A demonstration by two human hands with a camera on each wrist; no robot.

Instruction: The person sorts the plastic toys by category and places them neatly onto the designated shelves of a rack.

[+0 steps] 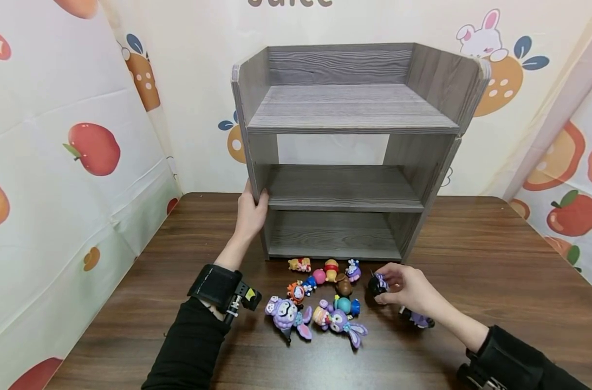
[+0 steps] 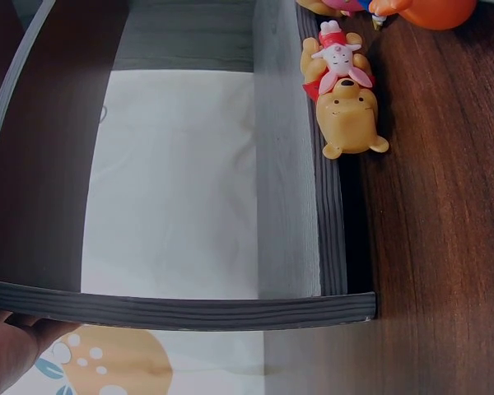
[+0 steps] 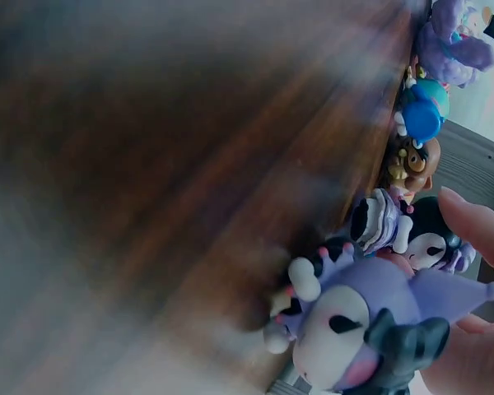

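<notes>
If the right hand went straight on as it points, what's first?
Likely the purple-and-white figurine beside the brown figurine; depth is unclear, so the right hand might pass above.

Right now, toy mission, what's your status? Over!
Left fingers gripping grey shelf. Right fingers pinching black-hooded figurine. Purple figurine near them, maybe in the way.

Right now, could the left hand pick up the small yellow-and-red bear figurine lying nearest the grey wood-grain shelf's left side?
Probably not while the left hand grips the shelf. If it let go, the way down to the bear figurine looks free: no other figurine appears between them.
</notes>
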